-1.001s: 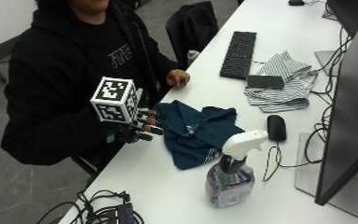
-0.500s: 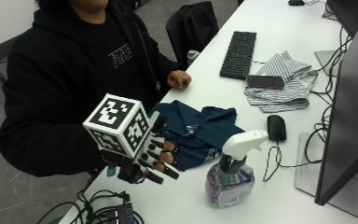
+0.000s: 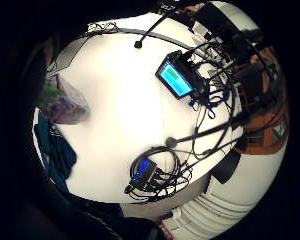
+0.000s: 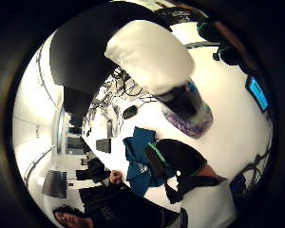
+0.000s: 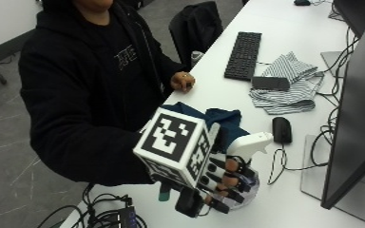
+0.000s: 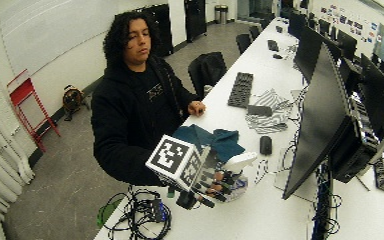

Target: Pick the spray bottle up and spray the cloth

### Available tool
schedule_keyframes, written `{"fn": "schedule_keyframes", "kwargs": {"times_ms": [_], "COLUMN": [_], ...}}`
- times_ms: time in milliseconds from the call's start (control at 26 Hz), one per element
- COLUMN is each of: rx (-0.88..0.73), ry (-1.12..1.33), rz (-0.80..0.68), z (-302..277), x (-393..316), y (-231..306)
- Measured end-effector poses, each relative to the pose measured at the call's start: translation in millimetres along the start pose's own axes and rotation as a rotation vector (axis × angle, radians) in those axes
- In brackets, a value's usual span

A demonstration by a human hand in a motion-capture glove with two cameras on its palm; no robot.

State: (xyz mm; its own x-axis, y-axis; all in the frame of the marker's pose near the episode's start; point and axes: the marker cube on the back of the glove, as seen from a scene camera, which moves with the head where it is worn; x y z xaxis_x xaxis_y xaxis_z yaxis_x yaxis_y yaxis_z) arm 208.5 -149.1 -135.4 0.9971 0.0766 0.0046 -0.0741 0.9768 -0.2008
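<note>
My gloved right hand [image 5: 224,183] is beside the spray bottle [image 5: 251,145]; my fingers [image 5: 232,167], loosely curled, hold nothing.

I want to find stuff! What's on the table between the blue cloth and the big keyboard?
Nothing: in the outside view, bare white table separates the blue cloth from the keyboard.

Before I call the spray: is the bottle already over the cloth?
No: in the outside view the bottle stands on the table beside the blue cloth, with the right hand at its body.
</note>
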Motion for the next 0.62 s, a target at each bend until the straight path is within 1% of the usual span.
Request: {"fn": "schedule_keyframes", "kwargs": {"times_ms": [231,423,616], "rx": [0.005,-0.02,-0.031], "ry": [-0.281,-0.562,-0.834], "rz": [-0.049,-0.091,-0.075], "z": [19,44,62], "x": [-10,-19,-31], "y": [-34,-42,-44]}}
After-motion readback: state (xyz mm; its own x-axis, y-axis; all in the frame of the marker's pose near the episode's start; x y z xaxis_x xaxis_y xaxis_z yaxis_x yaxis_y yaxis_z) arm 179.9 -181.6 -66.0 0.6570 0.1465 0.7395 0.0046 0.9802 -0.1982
